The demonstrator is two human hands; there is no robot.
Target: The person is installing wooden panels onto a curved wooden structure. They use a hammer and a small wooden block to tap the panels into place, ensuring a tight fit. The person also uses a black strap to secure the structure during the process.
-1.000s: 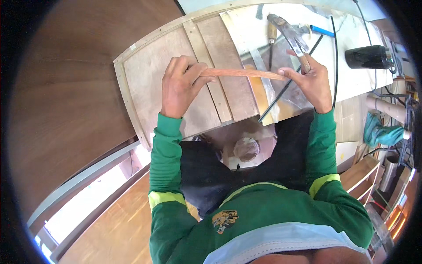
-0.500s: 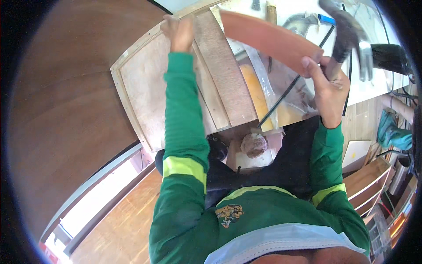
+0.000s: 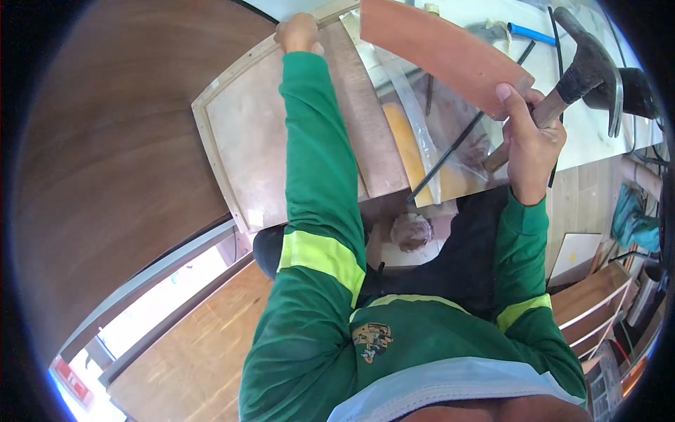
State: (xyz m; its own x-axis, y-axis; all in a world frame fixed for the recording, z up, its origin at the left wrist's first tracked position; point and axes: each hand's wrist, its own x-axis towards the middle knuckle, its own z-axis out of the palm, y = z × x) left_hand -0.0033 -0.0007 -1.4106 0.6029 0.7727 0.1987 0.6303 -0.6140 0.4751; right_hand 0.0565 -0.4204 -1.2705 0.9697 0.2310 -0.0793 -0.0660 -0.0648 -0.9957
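Note:
My right hand [image 3: 534,144] is closed around the wooden handle of a claw hammer [image 3: 590,67], whose dark metal head points up and to the right. The same hand pinches one end of a reddish-brown wooden board [image 3: 443,53], which slants up to the left above the worktable. At the far edge of a framed wooden panel [image 3: 242,141], my left hand [image 3: 299,34] is closed, its fingers curled by the frame strip. What lies within those fingers is hidden. My left forearm crosses the panel and covers part of it.
A large brown curved panel [image 3: 112,141] rises at the left. On the white table [image 3: 598,133] lie a black rod [image 3: 446,158], a clear plastic sheet [image 3: 415,116] and a blue tube [image 3: 531,33]. Below, between my legs, stands a round container [image 3: 411,232]. Wooden pieces [image 3: 590,302] are at the lower right.
My left hand has moved slightly up and right and its fingers have closed. The hammer and board have shifted a little to the right, the hammer head tilting further outward.

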